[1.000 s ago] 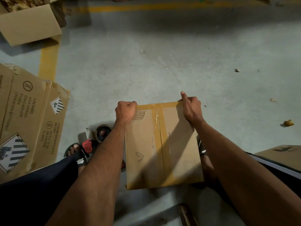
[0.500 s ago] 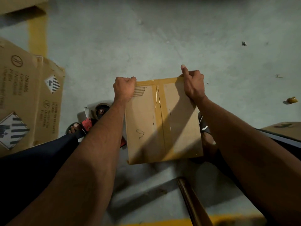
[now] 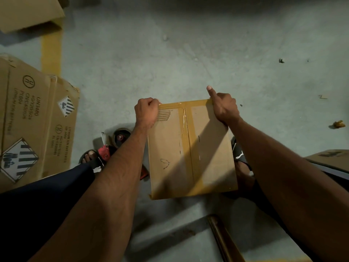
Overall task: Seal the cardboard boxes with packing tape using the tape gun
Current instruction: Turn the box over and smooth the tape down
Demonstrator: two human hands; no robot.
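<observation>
Cardboard box, flat brown rectangular carton (image 3: 190, 148), stands on the grey concrete floor (image 3: 188, 63) between the person's feet, top face to camera. Glossy tan packing tape (image 3: 188, 142) runs down the centre seam, another strip crosses the far edge, wrinkled where the two meet. Small pen squiggle on the left panel, printed stripe block at the far left corner partly under the left hand

left hand (image 3: 147, 112): fingers curled tight over the far left corner, gripping the edge; fingertips hidden behind the box rim
right hand (image 3: 223, 108): fingers curled over the far right corner, thumb sticking up straight, fingertips also out of sight

Red-handled tape gun with brown roll (image 3: 113, 146) lies on the floor just left of the box, mostly hidden behind the left forearm; only the roll hub, metal blade tab and a bit of red body show

Flattened brown cartons with hazard diamonds and black print (image 3: 34, 125) lie at left, cut off by the frame. Print small, partly legible ("UN3480"). Black sandals (image 3: 238, 154) both partly covered by arms and box. Dark brown rod-like thing (image 3: 222, 239) at bottom edge, can't tell what it is. Yellow painted floor stripe (image 3: 51, 50) top left
</observation>
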